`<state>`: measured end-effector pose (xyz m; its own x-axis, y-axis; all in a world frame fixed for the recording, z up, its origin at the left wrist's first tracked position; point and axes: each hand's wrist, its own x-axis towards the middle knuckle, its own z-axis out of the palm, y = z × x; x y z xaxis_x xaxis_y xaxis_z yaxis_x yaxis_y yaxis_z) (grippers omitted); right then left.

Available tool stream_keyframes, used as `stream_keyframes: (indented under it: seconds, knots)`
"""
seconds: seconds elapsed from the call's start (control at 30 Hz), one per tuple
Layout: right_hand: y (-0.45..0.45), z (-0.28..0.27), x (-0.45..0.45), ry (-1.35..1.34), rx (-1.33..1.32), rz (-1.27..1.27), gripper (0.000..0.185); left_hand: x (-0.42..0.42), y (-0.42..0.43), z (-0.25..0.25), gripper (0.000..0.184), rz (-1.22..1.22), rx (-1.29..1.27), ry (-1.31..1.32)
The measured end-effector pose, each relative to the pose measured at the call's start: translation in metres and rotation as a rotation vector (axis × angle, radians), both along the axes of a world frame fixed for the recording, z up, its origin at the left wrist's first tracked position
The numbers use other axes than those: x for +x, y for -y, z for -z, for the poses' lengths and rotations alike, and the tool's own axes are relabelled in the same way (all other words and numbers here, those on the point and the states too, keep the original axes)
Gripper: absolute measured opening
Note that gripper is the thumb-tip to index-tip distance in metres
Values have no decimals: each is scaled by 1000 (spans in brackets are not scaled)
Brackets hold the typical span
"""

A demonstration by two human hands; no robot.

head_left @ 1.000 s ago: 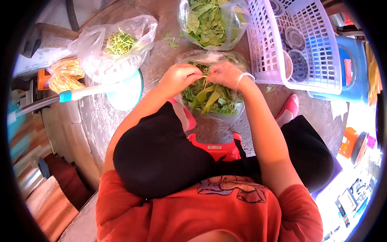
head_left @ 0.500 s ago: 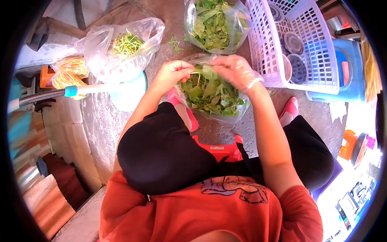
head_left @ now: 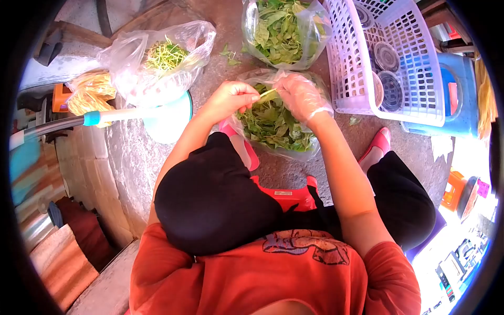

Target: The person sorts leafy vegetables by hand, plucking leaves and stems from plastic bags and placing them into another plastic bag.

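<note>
A thin pale-green stem (head_left: 268, 93) stretches between my two hands, above a clear plastic bag of loose green leaves (head_left: 278, 126). My left hand (head_left: 233, 98), bare, pinches one end of it between thumb and fingers. At the other end, my right hand (head_left: 300, 97) is closed on the stem; it wears a thin clear plastic glove, and its fingertips are partly hidden. Farther up, another clear bag holds green leaves (head_left: 279, 34). To the upper left, cut stems (head_left: 166, 55) lie in an opened clear bag (head_left: 139, 84).
A white perforated basket (head_left: 350, 68) with round clear containers (head_left: 391, 90) stands at the right, beside a blue plastic item (head_left: 462, 100). A long handle (head_left: 110, 116) crosses at left over a pale-blue round object (head_left: 167, 123). A red stool (head_left: 286, 197) is between my legs.
My right hand has shifted slightly left and down, and my left hand a little right. The leaf between them no longer shows; a bare stem is visible there.
</note>
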<state>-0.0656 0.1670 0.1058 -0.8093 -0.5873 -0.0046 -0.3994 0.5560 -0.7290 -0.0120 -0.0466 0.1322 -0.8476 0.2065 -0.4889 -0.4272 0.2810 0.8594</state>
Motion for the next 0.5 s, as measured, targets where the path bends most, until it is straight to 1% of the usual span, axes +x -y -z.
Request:
stream_keyframes:
  seconds: [0.13, 0.23, 0.33, 0.37, 0.43, 0.47, 0.5]
  knots:
    - [6, 19, -2, 140, -278, 124, 19, -3, -2, 5, 18, -76, 134, -14]
    - [7, 17, -4, 498, -418, 140, 20, -4, -4, 9, 18, -103, 197, -23]
    - [13, 17, -2, 349, -329, 218, 19, -6, -7, 10, 16, -131, 202, -30]
    - [12, 15, -2, 272, -222, 325, 18, -7, -8, 10, 15, -142, 199, -32]
    - [8, -6, -4, 112, -2, 527, 16, -4, -2, 2, 16, -119, 149, 7]
    - [-1, -21, -13, 256, 70, 506, 18, -3, 1, -1, 16, -108, 124, 25]
    - [-10, 8, -27, 137, 161, 435, 20, -2, 3, 1, 16, -145, 165, 12]
